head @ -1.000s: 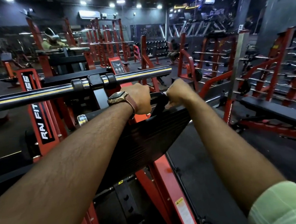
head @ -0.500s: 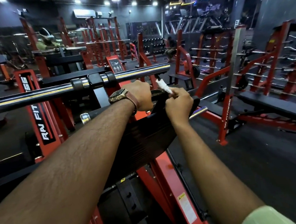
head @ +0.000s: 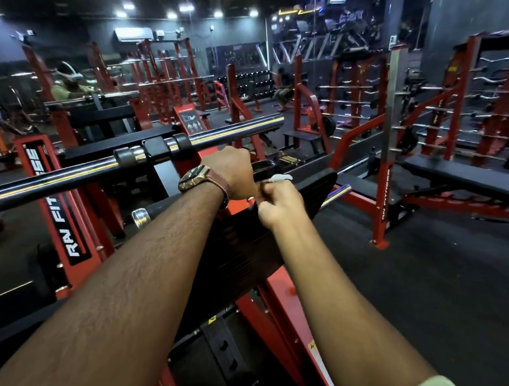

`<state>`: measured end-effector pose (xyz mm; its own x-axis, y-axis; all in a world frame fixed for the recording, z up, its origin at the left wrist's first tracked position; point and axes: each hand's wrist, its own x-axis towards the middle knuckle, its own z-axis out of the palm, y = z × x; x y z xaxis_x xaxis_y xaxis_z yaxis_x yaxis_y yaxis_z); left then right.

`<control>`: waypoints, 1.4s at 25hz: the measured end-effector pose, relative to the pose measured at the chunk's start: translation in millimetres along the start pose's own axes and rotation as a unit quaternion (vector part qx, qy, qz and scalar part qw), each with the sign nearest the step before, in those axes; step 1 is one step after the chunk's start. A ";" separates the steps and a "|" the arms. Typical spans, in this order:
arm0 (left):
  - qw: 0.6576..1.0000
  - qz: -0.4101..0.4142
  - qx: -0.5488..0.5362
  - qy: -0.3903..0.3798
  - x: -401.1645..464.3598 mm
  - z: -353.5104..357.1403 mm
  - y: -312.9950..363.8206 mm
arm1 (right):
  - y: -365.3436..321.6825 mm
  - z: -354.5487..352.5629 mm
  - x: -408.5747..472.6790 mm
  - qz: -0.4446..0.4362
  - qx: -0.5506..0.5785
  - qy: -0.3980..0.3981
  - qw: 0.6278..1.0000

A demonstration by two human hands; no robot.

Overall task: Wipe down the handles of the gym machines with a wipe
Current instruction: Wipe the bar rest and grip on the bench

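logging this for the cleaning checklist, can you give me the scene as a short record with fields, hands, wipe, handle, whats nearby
place: gym floor, red and black machines
left hand: left hand curled over the black handle of the nearest machine, watch on its wrist
right hand: right hand beside the left, pinching a white wipe
wipe: bunched, against the handle
nearby: long steel bar across the machine; black pad under the forearms; bench to the right
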<state>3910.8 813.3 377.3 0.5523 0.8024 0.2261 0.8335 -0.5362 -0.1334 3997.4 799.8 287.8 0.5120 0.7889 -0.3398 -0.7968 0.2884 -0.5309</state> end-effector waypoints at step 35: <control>0.996 0.031 -0.053 0.063 -0.3 6.0 -9.6 | 5.1 -11.1 -5.5 -0.541 -0.309 0.018 0.782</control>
<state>3902.7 819.7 372.7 0.5913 0.7312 0.3401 0.7878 -0.6139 -0.0499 3994.0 790.9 278.4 0.7962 0.2454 0.5531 0.4117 0.4501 -0.7924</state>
